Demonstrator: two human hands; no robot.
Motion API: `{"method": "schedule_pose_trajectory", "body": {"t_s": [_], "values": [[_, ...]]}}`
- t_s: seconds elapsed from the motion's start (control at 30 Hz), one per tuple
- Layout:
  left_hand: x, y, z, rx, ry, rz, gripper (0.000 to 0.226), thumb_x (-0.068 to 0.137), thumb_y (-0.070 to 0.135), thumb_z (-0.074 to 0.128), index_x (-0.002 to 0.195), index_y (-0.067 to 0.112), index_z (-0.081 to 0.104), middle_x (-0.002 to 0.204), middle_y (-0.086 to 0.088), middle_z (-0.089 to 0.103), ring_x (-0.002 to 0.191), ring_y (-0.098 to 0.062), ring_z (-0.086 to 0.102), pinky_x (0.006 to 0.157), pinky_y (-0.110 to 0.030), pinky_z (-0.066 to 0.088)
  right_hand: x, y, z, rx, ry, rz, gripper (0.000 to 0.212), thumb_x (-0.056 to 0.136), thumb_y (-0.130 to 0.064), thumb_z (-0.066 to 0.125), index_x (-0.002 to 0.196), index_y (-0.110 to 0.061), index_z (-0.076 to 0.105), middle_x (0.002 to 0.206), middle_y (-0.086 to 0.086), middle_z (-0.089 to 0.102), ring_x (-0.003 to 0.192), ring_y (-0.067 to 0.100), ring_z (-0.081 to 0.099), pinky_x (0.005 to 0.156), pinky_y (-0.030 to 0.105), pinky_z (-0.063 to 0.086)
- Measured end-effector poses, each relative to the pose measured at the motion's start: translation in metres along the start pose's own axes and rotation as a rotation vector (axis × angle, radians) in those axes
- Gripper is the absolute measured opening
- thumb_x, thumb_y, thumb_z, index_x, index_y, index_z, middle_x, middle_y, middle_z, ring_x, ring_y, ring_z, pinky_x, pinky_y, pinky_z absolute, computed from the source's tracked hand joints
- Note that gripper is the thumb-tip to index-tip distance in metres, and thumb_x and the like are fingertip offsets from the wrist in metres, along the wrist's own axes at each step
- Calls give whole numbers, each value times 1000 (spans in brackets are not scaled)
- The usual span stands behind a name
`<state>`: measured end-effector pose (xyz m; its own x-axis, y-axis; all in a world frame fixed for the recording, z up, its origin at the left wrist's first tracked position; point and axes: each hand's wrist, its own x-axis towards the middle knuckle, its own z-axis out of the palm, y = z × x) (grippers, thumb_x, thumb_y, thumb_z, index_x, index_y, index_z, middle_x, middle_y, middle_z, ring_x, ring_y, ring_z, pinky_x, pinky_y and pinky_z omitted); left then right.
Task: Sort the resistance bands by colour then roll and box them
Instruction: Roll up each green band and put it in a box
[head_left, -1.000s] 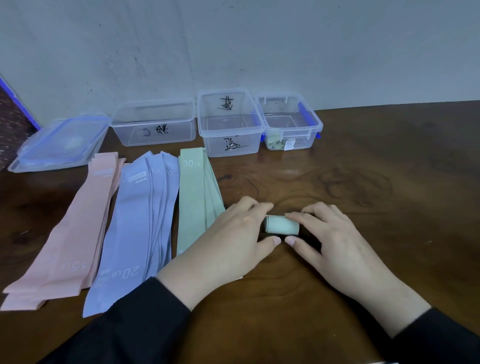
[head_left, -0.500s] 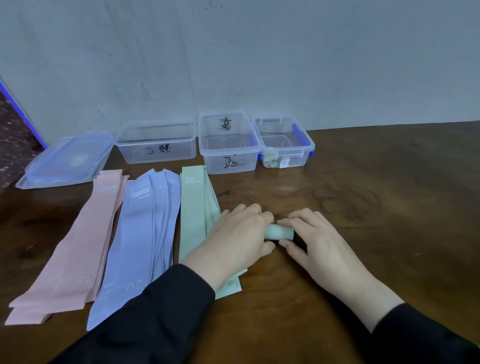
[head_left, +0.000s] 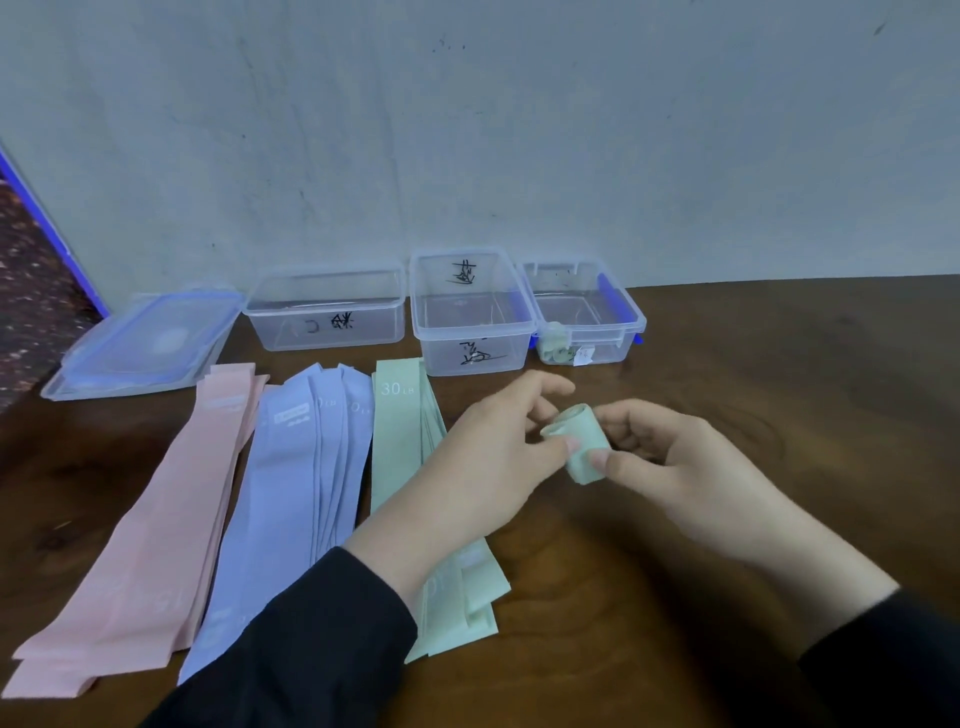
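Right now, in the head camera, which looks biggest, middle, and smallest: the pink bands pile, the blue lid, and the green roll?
1. pink bands pile, clearly biggest.
2. blue lid, though farther away.
3. green roll, pinched by left hand and right hand.

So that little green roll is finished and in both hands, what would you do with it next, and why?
Probably carry the green roll to the rightmost clear box and drop it in. It looks fully rolled, pinched between the left hand and right hand, and that box seems to hold greenish rolls already. More flat green bands wait beside the left hand.
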<state>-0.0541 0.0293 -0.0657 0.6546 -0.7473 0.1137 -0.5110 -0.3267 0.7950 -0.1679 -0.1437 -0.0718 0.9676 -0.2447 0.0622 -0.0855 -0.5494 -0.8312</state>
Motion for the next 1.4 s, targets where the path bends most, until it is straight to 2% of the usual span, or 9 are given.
{"method": "schedule_pose_trajectory", "body": {"t_s": [0.17,0.33,0.5,0.6,0.8,0.97,1.13,1.27,1.4], "values": [[19,15,-12,19,5,83,35,95,35,65,124,45,48,90,19,60,82,4,58,72,-17,47,14,-17,-18,183,6,33,17,92,-26,70,107,-25,77,101,-4,78,96,14,72,85,26,57],[47,18,-20,-69,-71,125,31,93,35,69,119,40,54,91,13,68,84,-6,63,83,-29,55,28,-20,-40,347,-65,142,17,93,-19,68,105,-16,79,87,-2,77,70,6,67,62,14,50],[74,13,-22,-214,-93,154,25,91,30,72,113,36,61,93,10,73,93,-14,67,92,-33,54,46,-16,-55,475,-128,211,36,78,-29,75,106,-6,78,103,16,73,86,20,65,83,35,54],[91,-1,-13,-277,17,163,18,92,34,69,110,35,65,94,13,71,94,-9,65,89,-27,53,64,-12,-64,469,-80,240,34,79,-26,75,107,-6,77,108,21,73,89,24,67,81,37,55],[109,-52,21,431,404,297,35,101,35,49,130,22,64,128,9,61,123,-8,49,111,-36,38,123,-3,-86,108,149,198,22,88,-25,77,87,-3,74,77,11,66,69,20,57,71,32,48],[110,-60,31,496,464,361,31,96,22,58,124,17,68,114,3,69,109,-15,59,102,-36,48,186,7,-85,-122,229,254,18,88,-26,77,85,-8,73,69,0,70,50,6,62,53,13,47],[107,-63,35,424,308,159,52,104,35,44,154,29,34,130,5,62,119,-10,55,101,-23,42,238,25,-66,-241,235,311,33,86,-25,73,95,7,73,90,22,76,65,20,60,70,29,49],[113,-69,36,384,202,78,65,103,38,44,159,31,12,127,2,64,112,-13,58,93,-26,46,262,34,-55,-377,203,343,19,89,-23,66,83,-5,63,66,13,62,68,23,52,63,28,41],[113,-67,38,328,109,14,72,103,40,46,160,34,2,95,5,62,88,-9,58,74,-21,43,280,47,-50,-481,242,348,25,83,-26,70,73,-7,56,63,8,57,57,24,50,49,24,36]]}}
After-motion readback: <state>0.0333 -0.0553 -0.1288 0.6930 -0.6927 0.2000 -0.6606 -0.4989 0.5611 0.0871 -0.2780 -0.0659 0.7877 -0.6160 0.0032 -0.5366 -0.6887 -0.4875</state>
